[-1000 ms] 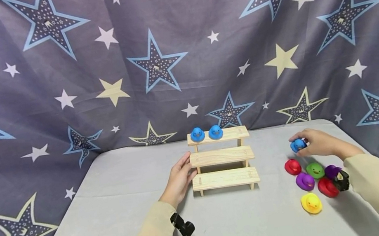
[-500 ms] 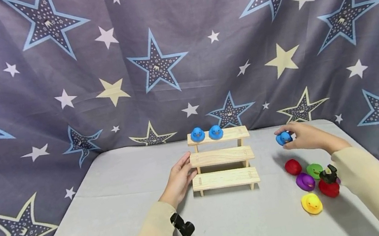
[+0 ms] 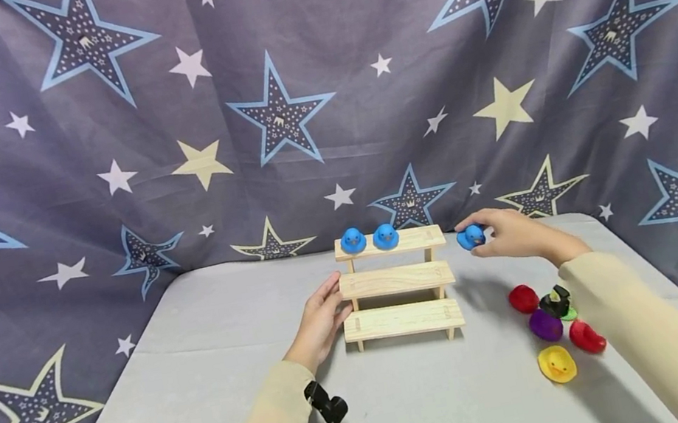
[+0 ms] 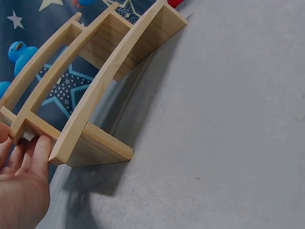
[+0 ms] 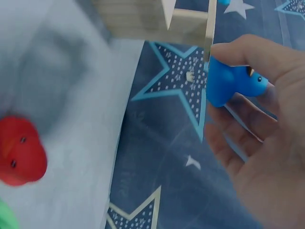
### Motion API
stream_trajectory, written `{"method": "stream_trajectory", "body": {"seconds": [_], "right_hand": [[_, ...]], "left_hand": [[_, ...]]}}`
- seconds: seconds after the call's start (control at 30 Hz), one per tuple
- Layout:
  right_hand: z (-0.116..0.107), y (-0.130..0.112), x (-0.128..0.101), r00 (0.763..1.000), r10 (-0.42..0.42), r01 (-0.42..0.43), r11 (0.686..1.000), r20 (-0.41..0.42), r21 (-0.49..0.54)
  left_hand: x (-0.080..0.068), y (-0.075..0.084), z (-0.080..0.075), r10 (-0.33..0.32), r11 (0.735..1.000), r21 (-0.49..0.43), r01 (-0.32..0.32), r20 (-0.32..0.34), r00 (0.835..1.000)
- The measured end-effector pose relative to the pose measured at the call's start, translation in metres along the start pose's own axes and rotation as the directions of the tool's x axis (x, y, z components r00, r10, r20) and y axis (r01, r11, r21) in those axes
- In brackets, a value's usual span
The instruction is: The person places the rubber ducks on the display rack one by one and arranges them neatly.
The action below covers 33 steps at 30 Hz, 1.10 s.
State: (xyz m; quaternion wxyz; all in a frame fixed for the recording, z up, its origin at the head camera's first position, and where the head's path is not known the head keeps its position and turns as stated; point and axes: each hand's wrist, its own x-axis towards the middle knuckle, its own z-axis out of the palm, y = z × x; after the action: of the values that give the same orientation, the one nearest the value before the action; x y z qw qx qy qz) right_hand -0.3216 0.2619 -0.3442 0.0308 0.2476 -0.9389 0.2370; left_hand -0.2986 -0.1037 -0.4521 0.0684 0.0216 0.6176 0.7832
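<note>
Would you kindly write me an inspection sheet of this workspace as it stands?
Surface: grey table, cloth-covered.
Job's things: three-step wooden shelf; two blue ducks on its top step; a third blue duck held beside that step, off the table.
Clutter: red duck, purple duck, yellow duck, second red duck, a green one mostly hidden.
Grippers: left hand rests against the shelf's left end; right hand pinches the third blue duck.
Cables: nothing seen.
Surroundings: star-print curtain behind.
</note>
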Motion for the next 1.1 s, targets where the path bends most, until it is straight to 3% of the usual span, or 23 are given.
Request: {"method": "stream_trajectory", "body": {"seconds": [0.43, 0.73, 1.1], "right_hand": [[0.01, -0.027, 0.034, 0.994, -0.102, 0.104, 0.994, -0.044, 0.034], [0.02, -0.033, 0.05, 0.998, -0.063, 0.064, 0.995, -0.004, 0.081], [0.03, -0.036, 0.058, 0.999, -0.019, 0.022, 0.995, -0.03, 0.1]], "left_hand": [[0.0, 0.0, 0.0, -0.007, 1.0, 0.003, 0.007, -0.006, 1.0], [0.001, 0.0, -0.001, 0.001, 1.0, 0.003, -0.001, 0.002, 1.0], [0.0, 0.0, 0.0, 0.002, 1.0, 0.003, -0.002, 0.015, 1.0]]}}
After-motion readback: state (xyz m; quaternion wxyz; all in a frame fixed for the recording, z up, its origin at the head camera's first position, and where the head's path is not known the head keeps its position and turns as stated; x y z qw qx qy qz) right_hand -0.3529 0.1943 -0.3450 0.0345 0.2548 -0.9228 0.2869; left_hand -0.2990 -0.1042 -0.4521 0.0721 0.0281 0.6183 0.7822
